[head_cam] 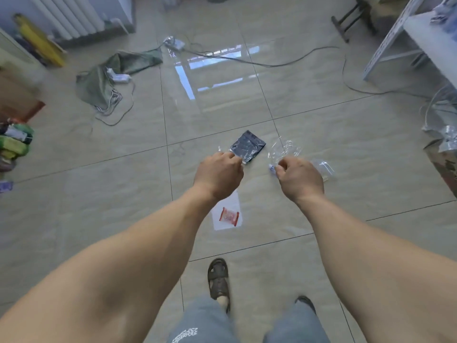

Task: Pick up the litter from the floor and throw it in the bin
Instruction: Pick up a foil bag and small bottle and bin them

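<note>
My left hand (218, 173) pinches the near corner of a dark blue plastic pouch (248, 147) that lies on the tiled floor. My right hand (299, 178) is closed on a clear plastic bottle (324, 168) by its blue-capped neck, and a crumpled clear plastic wrapper (284, 149) sits just beyond its knuckles. A small red sweet wrapper (229, 216) lies on a white paper sheet (226, 225) on the floor under my left wrist. No bin is in view.
A green bag (103, 80) with cords and a white power strip (118, 76) lies at the back left. Cables (272, 63) cross the far floor. A white metal rack (405, 40) stands at the right, boxes and packets (14, 142) at the left. My sandalled foot (218, 280) is below.
</note>
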